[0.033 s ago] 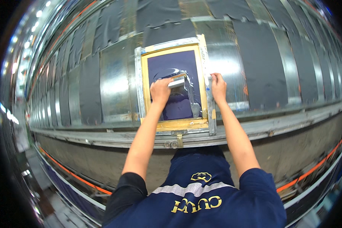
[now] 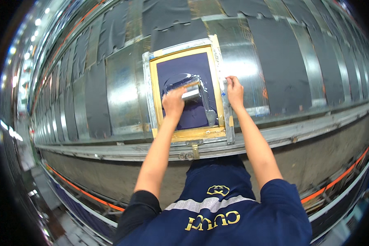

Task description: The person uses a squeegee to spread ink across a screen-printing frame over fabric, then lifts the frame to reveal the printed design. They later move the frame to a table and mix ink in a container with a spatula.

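Note:
My left hand (image 2: 173,103) is closed around a squeegee (image 2: 191,93) with a silvery metal face, held over the dark purple mesh of a printing screen (image 2: 182,64). Glossy wet ink (image 2: 209,110) lies in streaks and a curved ridge around the tool. A yellow-edged metal frame (image 2: 174,52) surrounds the mesh. At the frame's right rail, my right hand (image 2: 235,93) has its thumb and fingers closed on the rail's outer edge. The squeegee's lower edge is partly hidden by my fingers and slightly blurred.
Dark fabric panels (image 2: 281,61) lie in rows on the long metal table (image 2: 125,88), with bare metal strips between them. A metal rail (image 2: 332,123) with a small brass-coloured latch (image 2: 195,151) runs along the near edge. Orange strips (image 2: 86,190) line the lower structure.
The squeegee has tipped so that more of its metal face shows, and my left hand has shifted slightly with it. My right hand keeps its hold on the frame.

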